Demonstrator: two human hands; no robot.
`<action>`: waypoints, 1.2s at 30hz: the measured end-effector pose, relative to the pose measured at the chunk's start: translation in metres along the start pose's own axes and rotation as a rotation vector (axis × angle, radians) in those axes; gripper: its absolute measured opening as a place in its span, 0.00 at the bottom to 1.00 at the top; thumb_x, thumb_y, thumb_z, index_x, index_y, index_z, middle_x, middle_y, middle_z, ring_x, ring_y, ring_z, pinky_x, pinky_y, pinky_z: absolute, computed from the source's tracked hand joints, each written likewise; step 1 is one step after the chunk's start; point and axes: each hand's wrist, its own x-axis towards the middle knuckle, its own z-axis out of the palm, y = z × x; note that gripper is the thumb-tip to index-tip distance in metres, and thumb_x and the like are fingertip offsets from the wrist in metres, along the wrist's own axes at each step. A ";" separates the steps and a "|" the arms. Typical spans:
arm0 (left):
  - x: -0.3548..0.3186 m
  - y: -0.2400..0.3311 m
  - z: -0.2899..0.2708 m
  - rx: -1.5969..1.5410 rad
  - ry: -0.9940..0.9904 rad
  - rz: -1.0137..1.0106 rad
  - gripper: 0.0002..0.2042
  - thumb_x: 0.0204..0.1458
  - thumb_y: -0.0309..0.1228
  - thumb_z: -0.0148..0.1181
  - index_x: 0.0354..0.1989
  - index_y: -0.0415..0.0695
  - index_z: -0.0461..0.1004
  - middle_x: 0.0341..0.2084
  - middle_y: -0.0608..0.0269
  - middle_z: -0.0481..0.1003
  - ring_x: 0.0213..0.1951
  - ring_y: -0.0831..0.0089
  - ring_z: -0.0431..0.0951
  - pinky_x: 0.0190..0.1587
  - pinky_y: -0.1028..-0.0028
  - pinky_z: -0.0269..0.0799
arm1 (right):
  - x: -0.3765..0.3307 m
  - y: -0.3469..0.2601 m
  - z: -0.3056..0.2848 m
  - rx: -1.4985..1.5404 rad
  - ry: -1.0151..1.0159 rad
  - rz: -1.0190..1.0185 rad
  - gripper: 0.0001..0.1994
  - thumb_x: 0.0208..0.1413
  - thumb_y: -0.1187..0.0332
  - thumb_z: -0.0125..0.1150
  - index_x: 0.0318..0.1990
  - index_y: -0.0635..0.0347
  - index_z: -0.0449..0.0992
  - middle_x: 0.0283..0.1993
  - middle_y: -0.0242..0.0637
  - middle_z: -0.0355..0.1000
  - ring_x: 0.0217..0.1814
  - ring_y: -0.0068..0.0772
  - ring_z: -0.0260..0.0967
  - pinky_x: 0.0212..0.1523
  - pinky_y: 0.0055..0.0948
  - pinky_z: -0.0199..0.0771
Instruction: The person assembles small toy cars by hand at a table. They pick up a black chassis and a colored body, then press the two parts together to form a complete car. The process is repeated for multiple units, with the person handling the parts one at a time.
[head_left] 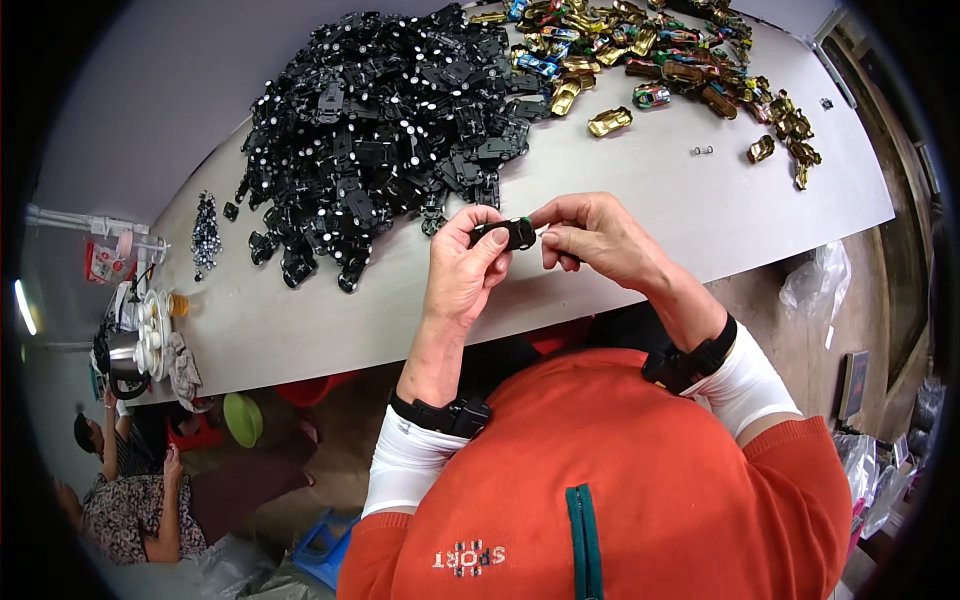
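My left hand and my right hand meet over the front edge of a grey table. Between their fingertips sits a small black toy car chassis with a bit of green at its top. The left hand pinches its left end, the right hand grips its right end. Just behind my hands lies a large heap of black toy car chassis with white wheels. Farther back and to the right lies a heap of shiny gold and coloured toy car bodies.
A small pile of tiny dark parts lies at the table's left end. A loose small metal part lies near the gold bodies. Another person sits low at the left. Plastic bags lie on the floor at right.
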 end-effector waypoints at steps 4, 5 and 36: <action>0.000 0.001 0.003 0.068 0.020 0.006 0.07 0.51 0.22 0.60 0.36 0.40 0.68 0.22 0.67 0.70 0.17 0.85 0.65 0.14 0.88 0.55 | 0.000 0.004 -0.003 -0.025 -0.019 -0.009 0.10 0.56 0.75 0.52 0.44 0.71 0.72 0.24 0.33 0.72 0.23 0.16 0.65 0.23 0.17 0.66; 0.001 0.001 0.003 0.076 0.017 0.001 0.07 0.51 0.22 0.60 0.36 0.40 0.69 0.22 0.67 0.70 0.17 0.86 0.65 0.14 0.88 0.54 | 0.000 0.004 -0.003 -0.037 -0.015 -0.009 0.10 0.56 0.75 0.52 0.43 0.70 0.72 0.24 0.33 0.72 0.23 0.16 0.65 0.23 0.17 0.66; 0.002 -0.011 0.019 -0.027 0.236 0.158 0.06 0.55 0.27 0.56 0.39 0.41 0.71 0.24 0.66 0.71 0.25 0.78 0.73 0.21 0.81 0.69 | 0.005 0.023 -0.008 -0.022 0.005 -0.031 0.06 0.56 0.74 0.52 0.37 0.65 0.74 0.23 0.29 0.70 0.24 0.16 0.64 0.25 0.17 0.66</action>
